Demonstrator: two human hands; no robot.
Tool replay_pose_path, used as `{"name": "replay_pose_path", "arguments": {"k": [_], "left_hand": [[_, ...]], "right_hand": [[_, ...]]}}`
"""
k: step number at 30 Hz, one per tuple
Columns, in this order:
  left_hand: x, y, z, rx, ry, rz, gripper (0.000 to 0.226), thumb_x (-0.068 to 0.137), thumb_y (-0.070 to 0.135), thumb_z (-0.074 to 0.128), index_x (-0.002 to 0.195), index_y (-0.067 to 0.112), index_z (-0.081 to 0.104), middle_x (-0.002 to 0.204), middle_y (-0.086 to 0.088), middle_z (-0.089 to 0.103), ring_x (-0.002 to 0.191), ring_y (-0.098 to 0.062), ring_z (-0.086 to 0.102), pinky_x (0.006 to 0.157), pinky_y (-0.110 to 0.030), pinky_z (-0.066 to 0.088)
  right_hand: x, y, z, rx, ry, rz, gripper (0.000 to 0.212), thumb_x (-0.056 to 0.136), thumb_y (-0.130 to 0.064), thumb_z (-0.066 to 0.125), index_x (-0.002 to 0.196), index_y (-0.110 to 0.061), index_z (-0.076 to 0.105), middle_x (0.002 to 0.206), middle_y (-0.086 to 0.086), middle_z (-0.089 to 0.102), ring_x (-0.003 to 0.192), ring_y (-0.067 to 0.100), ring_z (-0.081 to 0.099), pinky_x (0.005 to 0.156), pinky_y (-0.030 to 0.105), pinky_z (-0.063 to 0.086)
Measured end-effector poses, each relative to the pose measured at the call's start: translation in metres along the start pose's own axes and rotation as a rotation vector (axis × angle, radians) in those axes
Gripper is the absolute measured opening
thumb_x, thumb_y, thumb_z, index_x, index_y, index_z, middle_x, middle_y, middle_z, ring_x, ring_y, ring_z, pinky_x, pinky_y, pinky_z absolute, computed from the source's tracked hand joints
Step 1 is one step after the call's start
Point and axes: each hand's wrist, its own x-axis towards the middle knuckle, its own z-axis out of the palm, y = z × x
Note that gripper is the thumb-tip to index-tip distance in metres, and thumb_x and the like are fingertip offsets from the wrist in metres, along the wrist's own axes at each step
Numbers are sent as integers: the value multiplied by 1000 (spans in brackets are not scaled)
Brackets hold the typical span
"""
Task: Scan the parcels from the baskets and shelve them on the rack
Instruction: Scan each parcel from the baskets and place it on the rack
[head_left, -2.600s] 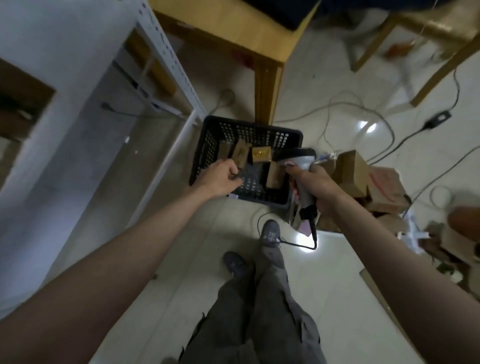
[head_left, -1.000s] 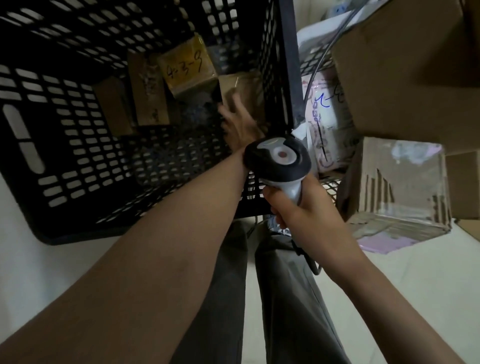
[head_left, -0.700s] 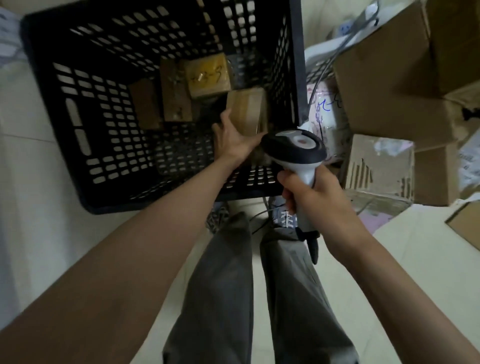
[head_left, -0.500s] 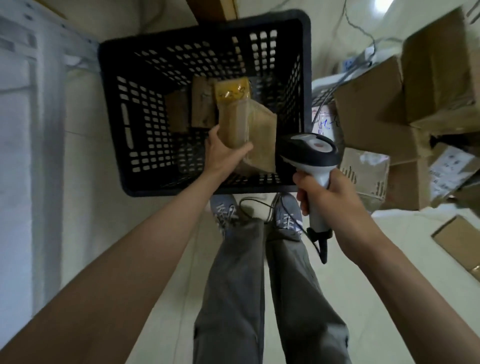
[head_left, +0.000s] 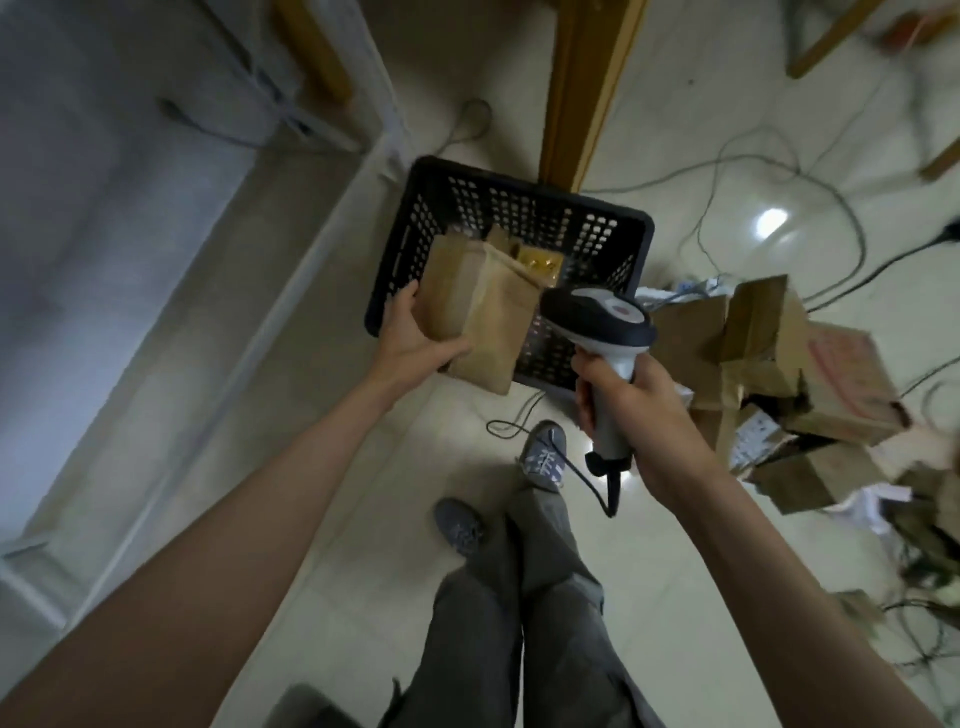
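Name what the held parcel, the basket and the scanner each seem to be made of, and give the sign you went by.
Parcel: brown cardboard, matte, by its flat faces and folded edges.
Basket: black plastic, probably moulded, by its regular rows of holes and rounded rim.
Scanner: hard plastic, dark head on a pale grey handle, with a slight sheen.

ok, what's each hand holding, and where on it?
Left hand grips the brown parcel at its near-left corner; right hand grips the scanner by its handle.
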Motion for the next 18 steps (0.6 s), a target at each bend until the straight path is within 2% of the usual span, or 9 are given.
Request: {"name": "replay_pose_path", "arguments": {"k": [4, 7, 9, 12, 18], "left_hand": [[-66, 12, -54, 46, 45, 70, 124, 57, 46, 82, 160, 20, 17, 156, 0, 25, 145, -21, 30, 119, -44, 32], [-115, 14, -94, 118, 105, 106, 125, 60, 33, 89, 160, 15, 15, 159, -7, 21, 149, -25, 22, 121, -38, 26], [-147, 17, -119, 214, 133, 137, 127, 62, 29, 92, 160, 11, 12, 157, -10, 20, 148, -27, 23, 120, -42, 28], [-196, 28, -156, 312, 168, 224, 132, 59, 32, 94, 159, 11, 10, 151, -8, 22, 142, -25, 28, 117, -43, 32], [-284, 54, -232, 640, 300, 484, 118, 62, 33, 90, 155, 16, 19, 144, -2, 24, 131, -23, 33, 106, -41, 44]], "right_hand": [[-45, -27, 28, -24, -61, -41, 13, 102, -17, 57, 98, -5, 53, 70, 11, 56, 56, 19, 50, 56, 34, 44], [-82, -50, 50, -50, -128, -101, 15, 102, -18, 56, 97, -3, 55, 73, 13, 57, 56, 18, 50, 57, 32, 44], [-109, -68, 62, -78, -177, -150, 18, 102, -17, 56, 90, -3, 58, 72, 13, 58, 58, 19, 50, 58, 31, 45], [-144, -101, 77, -119, -235, -203, 17, 101, -14, 55, 89, -4, 61, 70, 10, 60, 58, 20, 51, 57, 30, 47], [-190, -186, 104, -222, -371, -330, 19, 101, -15, 59, 85, -7, 66, 70, 11, 66, 59, 20, 56, 58, 30, 51]]}}
